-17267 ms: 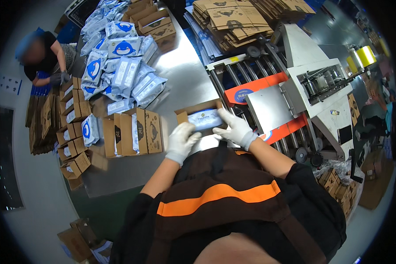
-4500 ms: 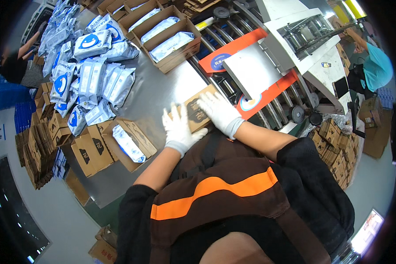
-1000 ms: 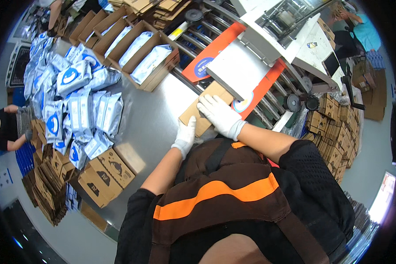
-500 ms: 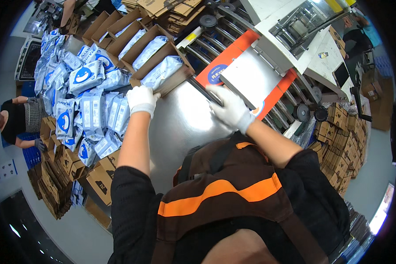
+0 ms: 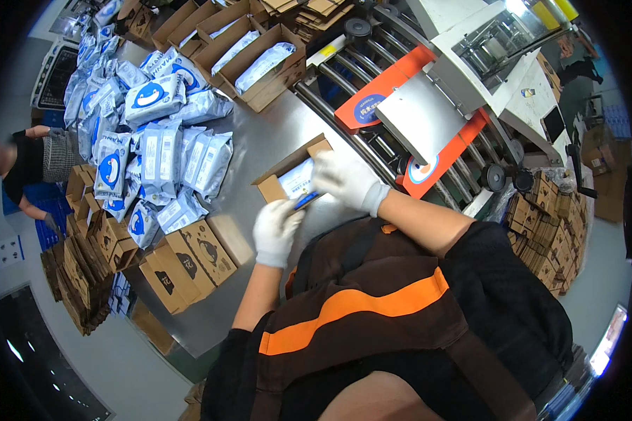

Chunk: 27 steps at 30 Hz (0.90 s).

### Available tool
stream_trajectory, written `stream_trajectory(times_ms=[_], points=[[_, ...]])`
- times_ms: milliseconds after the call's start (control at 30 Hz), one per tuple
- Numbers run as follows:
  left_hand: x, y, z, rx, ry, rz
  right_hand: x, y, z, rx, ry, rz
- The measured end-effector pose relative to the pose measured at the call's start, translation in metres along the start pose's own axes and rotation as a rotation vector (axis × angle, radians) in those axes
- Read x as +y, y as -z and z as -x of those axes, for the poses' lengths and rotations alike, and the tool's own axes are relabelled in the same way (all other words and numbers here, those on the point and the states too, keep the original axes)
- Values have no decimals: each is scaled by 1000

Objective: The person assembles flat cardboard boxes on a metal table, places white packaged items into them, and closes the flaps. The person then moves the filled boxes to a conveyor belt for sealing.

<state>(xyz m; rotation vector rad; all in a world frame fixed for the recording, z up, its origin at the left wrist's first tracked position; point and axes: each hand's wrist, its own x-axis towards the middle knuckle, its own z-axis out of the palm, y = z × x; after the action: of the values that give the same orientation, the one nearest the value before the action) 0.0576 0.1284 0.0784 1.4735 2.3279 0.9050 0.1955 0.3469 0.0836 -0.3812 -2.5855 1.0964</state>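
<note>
A small open cardboard box [image 5: 271, 184] lies on the metal table close in front of me, tilted across my view. Inside it is a white soft pack [image 5: 296, 178] with print on it. My left hand [image 5: 277, 228], in a white glove, has its fingers bent at the near side of the box. A small dark blue patch [image 5: 306, 201] shows by its fingertips; whether it belongs to the pack cannot be made out. Over the right end of the box, my gloved right hand [image 5: 350, 181] curls its fingers on the cardboard, hiding part of the pack.
Blue-and-white packs [image 5: 151, 102] lie heaped at left. Open boxes [image 5: 277, 70] with packs stand in a row beyond. At right are a roller conveyor [image 5: 323, 112] and a machine with orange guides [image 5: 444, 163]. Closed cartons [image 5: 182, 263] sit near left; another person [image 5: 24, 165] stands far left.
The nearest filled box has come away from the row and now sits before me. My left hand has moved toward me and right; my right hand has left the machine's plate for the box.
</note>
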Motion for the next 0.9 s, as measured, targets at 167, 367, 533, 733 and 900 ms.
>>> stream_trajectory(times_ms=[167,367,533,733,900], points=[[-8,-5,-44,-197,286,202,-20,33,-56,-756,-327,104],[-25,-31,-56,373,828,162,-51,0,-67,96,282,494],[-30,-48,-26,-173,656,671,2,-4,33,-252,171,395],[45,-109,-50,-438,668,634,56,50,87,-111,-23,350],[64,-96,-108,-735,806,993,48,58,15,50,-33,49]])
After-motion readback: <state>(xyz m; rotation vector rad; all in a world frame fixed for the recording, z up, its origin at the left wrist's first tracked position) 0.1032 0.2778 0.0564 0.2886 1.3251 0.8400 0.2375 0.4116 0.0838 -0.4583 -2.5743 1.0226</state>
